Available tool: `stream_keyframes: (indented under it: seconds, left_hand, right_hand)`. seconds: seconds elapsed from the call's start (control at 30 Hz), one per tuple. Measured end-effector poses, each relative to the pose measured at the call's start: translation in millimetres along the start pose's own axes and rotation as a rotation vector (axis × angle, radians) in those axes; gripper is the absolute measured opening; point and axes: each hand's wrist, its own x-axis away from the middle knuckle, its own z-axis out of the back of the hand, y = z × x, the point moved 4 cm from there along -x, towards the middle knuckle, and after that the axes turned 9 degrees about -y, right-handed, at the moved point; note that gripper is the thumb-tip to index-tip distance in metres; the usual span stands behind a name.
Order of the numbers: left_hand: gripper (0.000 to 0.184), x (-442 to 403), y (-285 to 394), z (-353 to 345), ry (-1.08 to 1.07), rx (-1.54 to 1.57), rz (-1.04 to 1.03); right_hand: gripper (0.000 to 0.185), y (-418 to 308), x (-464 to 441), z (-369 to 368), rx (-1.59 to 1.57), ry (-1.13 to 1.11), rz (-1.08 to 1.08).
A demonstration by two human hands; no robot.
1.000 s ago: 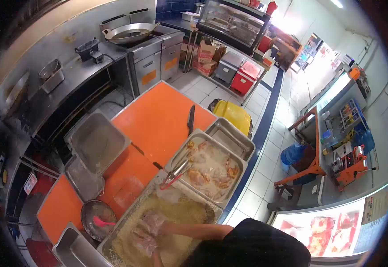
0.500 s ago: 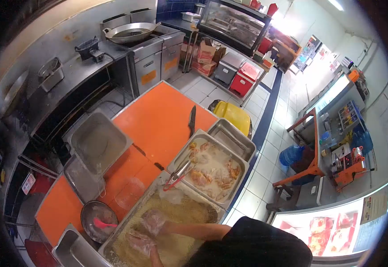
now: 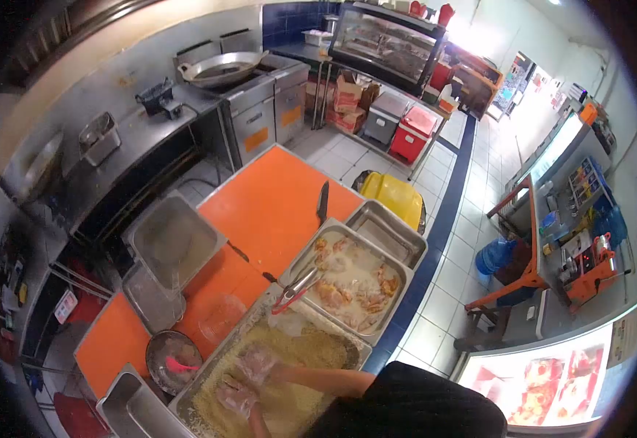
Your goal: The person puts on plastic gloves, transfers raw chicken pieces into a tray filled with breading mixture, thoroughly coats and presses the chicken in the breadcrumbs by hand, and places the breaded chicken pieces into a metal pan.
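Both hands wear thin clear plastic gloves and work in a deep metal tray (image 3: 358,352) of pale yellowish flour (image 3: 311,354). My left hand (image 3: 236,398) lies on the flour near the tray's left side, fingers apart. Just above it, my right hand (image 3: 258,363) also rests in the flour, fingers stretched out and partly dusted over. Nothing shows in either hand; what lies under the palms is hidden. Adjoining this tray is another with chicken pieces (image 3: 333,294) in whitish liquid. Red-handled tongs (image 3: 296,288) lie across its near edge.
An orange tabletop (image 3: 274,201) carries a knife (image 3: 323,202), a clear round lid-like piece (image 3: 221,317) and a dark bowl (image 3: 172,358) with a pink utensil. Metal pans (image 3: 176,241) stand at left, another pan (image 3: 393,232) at right. Behind are a wok (image 3: 222,69) and a yellow bin (image 3: 395,198).
The whole view has shifted slightly, with the table appearing further right and lower. My left hand's fingers look more spread on the flour; my right hand stays close beside it.
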Motion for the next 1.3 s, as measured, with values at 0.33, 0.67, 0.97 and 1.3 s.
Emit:
stream_keyframes:
  seconds: [0.33, 0.67, 0.97, 1.3]
  left_hand:
    - [0.045, 14.9, -55.4, 1.6, -0.801, 0.313, -0.033]
    - [0.035, 49.8, -55.5, 69.0, -0.277, 0.632, -0.218]
    - [0.061, 34.2, -67.1, 82.4, -0.031, 0.765, -0.082]
    - [0.056, 23.3, 11.4, 107.1, -0.326, 2.618, -0.263]
  right_hand:
    - [0.023, 19.2, 22.1, 9.3, 0.234, 0.077, 0.213]
    - [0.028, -6.0, 21.5, 74.5, 0.458, -0.383, 0.267]
    - [0.044, -25.8, 64.0, 148.6, 0.326, -0.332, 0.331]
    - [0.053, -89.1, 94.4, 222.8, 0.012, -0.323, 0.465]
